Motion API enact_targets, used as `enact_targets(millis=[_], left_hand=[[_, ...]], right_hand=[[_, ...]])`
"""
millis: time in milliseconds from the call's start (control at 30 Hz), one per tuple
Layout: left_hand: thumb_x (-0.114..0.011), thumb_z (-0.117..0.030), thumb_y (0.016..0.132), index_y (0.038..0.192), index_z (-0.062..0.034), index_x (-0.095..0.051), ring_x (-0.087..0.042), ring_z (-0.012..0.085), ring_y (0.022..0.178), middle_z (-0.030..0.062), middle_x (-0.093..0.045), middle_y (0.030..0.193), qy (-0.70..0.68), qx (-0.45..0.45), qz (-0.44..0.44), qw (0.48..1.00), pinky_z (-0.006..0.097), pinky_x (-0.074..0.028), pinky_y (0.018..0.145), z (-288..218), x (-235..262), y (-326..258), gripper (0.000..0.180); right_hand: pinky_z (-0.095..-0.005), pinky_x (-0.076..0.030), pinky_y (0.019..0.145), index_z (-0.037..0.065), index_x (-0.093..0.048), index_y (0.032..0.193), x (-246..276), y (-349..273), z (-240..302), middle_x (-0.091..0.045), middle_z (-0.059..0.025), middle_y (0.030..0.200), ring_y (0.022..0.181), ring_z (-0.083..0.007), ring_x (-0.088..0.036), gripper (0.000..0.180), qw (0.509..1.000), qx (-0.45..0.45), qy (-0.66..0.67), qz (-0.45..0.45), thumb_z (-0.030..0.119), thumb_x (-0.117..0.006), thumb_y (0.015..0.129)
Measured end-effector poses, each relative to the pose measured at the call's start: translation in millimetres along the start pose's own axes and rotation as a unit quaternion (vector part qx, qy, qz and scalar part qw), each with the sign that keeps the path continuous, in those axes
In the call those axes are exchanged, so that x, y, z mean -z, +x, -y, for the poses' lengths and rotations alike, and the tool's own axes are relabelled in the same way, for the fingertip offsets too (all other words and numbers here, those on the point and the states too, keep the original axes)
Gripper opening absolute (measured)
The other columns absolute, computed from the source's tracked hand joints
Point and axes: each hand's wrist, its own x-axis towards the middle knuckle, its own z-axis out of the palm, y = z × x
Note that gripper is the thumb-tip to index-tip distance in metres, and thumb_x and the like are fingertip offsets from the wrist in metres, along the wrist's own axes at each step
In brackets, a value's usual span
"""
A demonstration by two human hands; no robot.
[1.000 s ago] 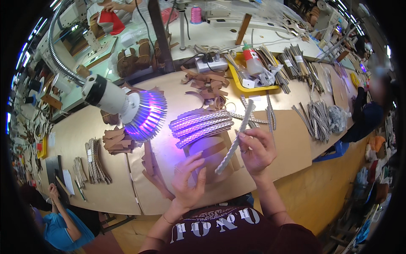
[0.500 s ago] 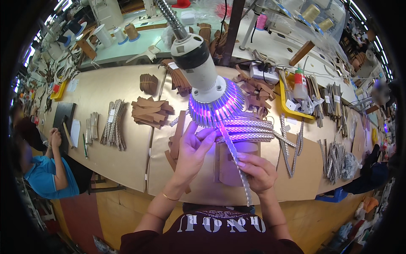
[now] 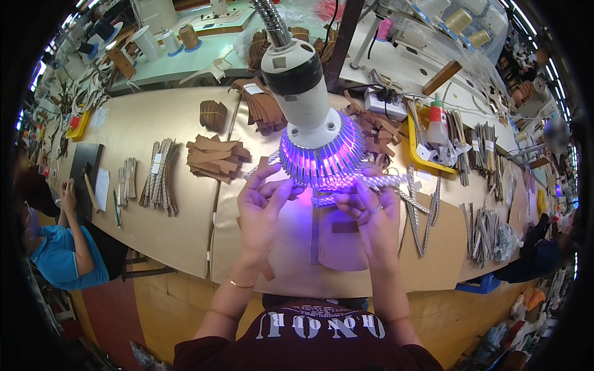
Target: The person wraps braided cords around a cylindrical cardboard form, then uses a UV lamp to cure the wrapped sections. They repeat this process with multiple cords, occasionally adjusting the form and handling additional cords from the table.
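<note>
A lamp (image 3: 318, 145) glowing violet hangs over the table and hides part of what lies beneath it. Just under its rim, a silvery braided strap (image 3: 387, 180) stretches sideways. My right hand (image 3: 374, 219) pinches this strap, and its tail sticks out to the right past the fingers. At the lamp's left edge my left hand (image 3: 263, 213) has thumb and fingers closed near the strap's other end; the glare hides the exact grip. Between the hands, the end of another braided strap (image 3: 323, 201) shows above a brown curved piece (image 3: 343, 255).
Brown strips (image 3: 216, 157) are piled left of the lamp, beside braided strap bundles (image 3: 159, 176). To the right stand a yellow tray (image 3: 427, 162) with a bottle (image 3: 437, 123) and more strap bundles (image 3: 489, 232). A co-worker in blue (image 3: 68, 247) sits at the left.
The strap that hung down toward me from the right hand now lies sideways under the lamp. My right hand has risen toward the lamp; my left has shifted slightly left.
</note>
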Motion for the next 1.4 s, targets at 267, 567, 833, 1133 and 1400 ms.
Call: enact_targets(millis=[267,567,833,1133,1400], left_hand=[[-0.073,0.002,0.078,0.126,0.0049,-0.050,-0.067,0.0178,0.091,0.0132,-0.069,0.099,0.076,0.029,0.183,0.980,0.031,-0.053,0.086,-14.6,46.4,-45.9,0.054],[-0.079,-0.006,0.075,0.131,0.0015,-0.052,-0.064,0.0195,0.102,0.0123,-0.067,0.108,0.083,0.049,0.373,0.923,0.033,-0.051,0.086,-20.2,49.5,-51.1,0.062],[-0.071,-0.012,0.084,0.119,-0.0037,-0.063,-0.064,0.0228,0.087,0.0123,-0.062,0.108,0.382,-0.087,0.222,0.893,0.033,-0.051,0.078,32.3,15.5,-68.9,0.037],[-0.070,-0.022,0.085,0.121,-0.0057,-0.061,-0.061,0.0272,0.087,0.0126,-0.056,0.107,0.438,-0.153,0.163,0.870,0.038,-0.049,0.077,66.7,3.2,-93.1,0.041],[-0.075,-0.022,0.080,0.121,-0.0053,-0.062,-0.060,0.0247,0.084,0.0117,-0.055,0.110,0.417,-0.180,0.142,0.880,0.037,-0.049,0.075,77.1,4.1,-92.5,0.046]], right_hand=[[-0.0211,-0.046,0.062,0.002,-0.066,0.096,-15.7,7.8,-13.1,-0.065,-0.0013,0.082,0.069,-0.0072,-0.059,0.019,0.990,-0.058,-0.109,0.070,0.019,-0.057,0.098],[-0.0262,-0.049,0.067,-0.002,-0.061,0.097,-9.6,-12.4,-5.7,-0.060,-0.0022,0.079,0.072,-0.0094,-0.058,0.027,0.936,-0.139,-0.234,0.221,0.020,-0.047,0.103],[-0.0266,-0.045,0.062,-0.003,-0.065,0.099,31.5,-20.9,46.4,-0.062,-0.0056,0.078,0.067,-0.0109,-0.054,0.017,0.740,0.101,-0.651,0.133,0.011,-0.055,0.098],[-0.0279,-0.037,0.051,-0.005,-0.064,0.081,23.3,-26.3,46.8,-0.054,-0.0049,0.060,0.053,-0.0085,-0.046,0.023,0.689,0.032,-0.711,0.137,0.016,-0.066,0.091],[-0.0314,-0.039,0.049,-0.003,-0.066,0.075,19.2,-10.2,25.9,-0.054,-0.0100,0.056,0.048,-0.0168,-0.048,0.024,0.685,0.001,-0.714,0.148,0.019,-0.069,0.084]])
